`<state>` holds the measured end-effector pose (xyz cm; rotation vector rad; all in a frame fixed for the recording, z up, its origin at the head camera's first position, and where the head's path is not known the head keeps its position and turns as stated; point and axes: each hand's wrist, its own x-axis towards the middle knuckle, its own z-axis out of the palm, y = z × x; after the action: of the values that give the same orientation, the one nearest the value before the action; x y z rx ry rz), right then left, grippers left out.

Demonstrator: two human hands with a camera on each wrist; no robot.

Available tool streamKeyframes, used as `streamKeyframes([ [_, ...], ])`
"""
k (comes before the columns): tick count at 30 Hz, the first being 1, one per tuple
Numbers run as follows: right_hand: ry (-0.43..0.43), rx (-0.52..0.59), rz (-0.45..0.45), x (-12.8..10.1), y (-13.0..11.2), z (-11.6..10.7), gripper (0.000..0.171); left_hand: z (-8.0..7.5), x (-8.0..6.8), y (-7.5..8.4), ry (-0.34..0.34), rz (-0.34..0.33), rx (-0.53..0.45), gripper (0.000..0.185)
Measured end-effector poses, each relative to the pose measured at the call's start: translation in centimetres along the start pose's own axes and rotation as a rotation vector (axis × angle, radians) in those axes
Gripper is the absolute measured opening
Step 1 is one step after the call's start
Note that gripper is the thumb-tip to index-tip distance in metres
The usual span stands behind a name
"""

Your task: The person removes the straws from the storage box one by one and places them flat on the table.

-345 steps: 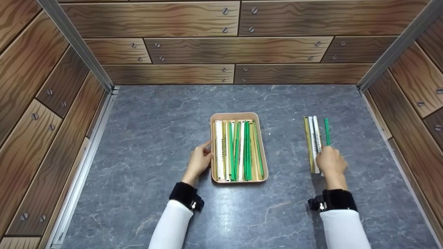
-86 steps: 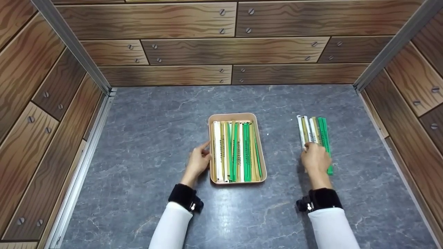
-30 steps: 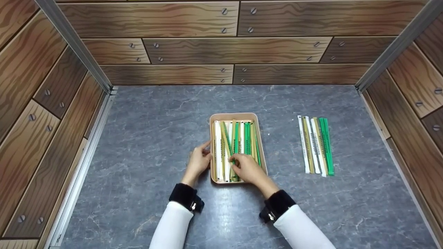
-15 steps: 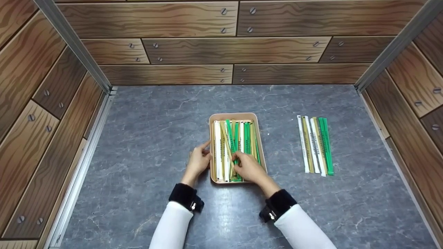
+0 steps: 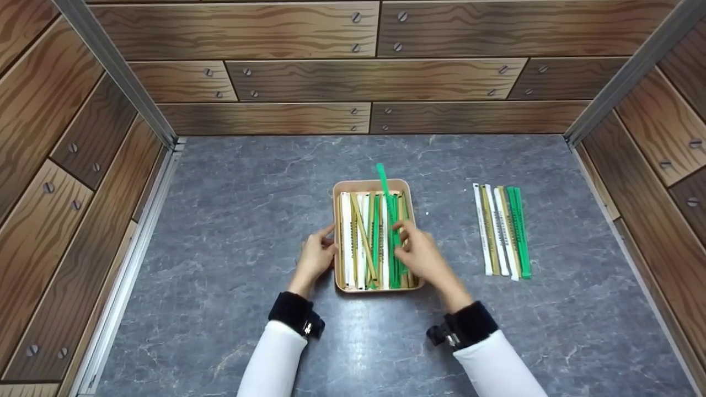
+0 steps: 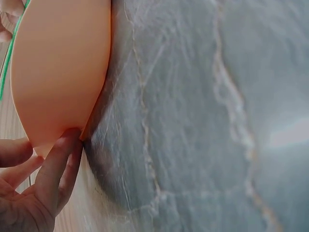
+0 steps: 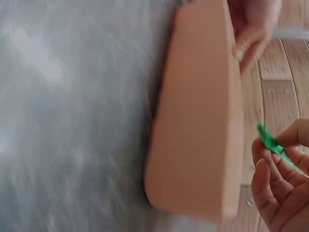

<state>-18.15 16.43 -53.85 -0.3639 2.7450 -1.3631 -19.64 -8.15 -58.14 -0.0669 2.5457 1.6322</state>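
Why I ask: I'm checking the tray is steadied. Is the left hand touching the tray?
Touching. In the left wrist view the fingertips of the left hand press against the outer wall of the tray; the head view agrees.

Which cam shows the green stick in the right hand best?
Head view: the green stick shows almost full length, its far end raised past the tray rim, pinched by the right hand. Right wrist view shows only a short green end between the fingers. Left wrist view shows just a thin green edge, unclear which stick.
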Motion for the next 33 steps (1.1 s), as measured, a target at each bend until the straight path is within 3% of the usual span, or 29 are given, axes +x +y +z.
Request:
streamKeyframes([
  [6,0.164,-0.101,0.014,-0.4,0.8,-3.3,0.062,0.1,0.1,-0.1,0.018,0.018,0.04,0.053],
  [14,0.299,-0.264,0.118,-1.9,3.6,-7.1,0.045,0.0,0.1,0.1,-0.003,0.004,0.022,0.055],
  [21,0.358,-0.37,0.306,-3.5,6.2,-9.6,0.038,0.0,0.2,0.0,-0.011,-0.024,0.025,0.056],
  [26,0.338,-0.376,0.442,-4.3,7.6,-10.6,0.038,0.0,0.2,0.1,-0.015,-0.028,0.01,0.056],
  [33,0.359,-0.391,0.515,-4.9,9.0,-10.9,0.035,0.0,0.2,-0.1,-0.015,-0.025,-0.001,0.056],
])
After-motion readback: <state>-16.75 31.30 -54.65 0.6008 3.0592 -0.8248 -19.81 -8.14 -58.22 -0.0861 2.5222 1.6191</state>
